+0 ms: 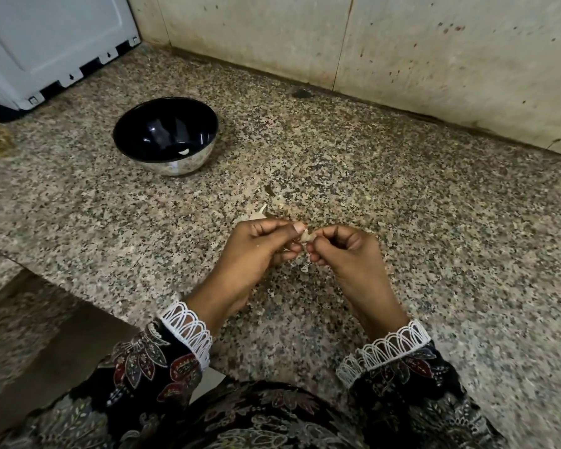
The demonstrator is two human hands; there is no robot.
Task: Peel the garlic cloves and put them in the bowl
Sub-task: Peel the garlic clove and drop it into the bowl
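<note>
Papery skin is half off the garlic clove [305,237] pinched between my left hand [262,251] and right hand [344,251] above the tabletop [402,205], so I should strip gently, then reach left to the bowl [166,137]

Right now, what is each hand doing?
Left hand: fingers pinching the garlic clove.
Right hand: fingers pinching the same garlic clove, peeling it.
</note>
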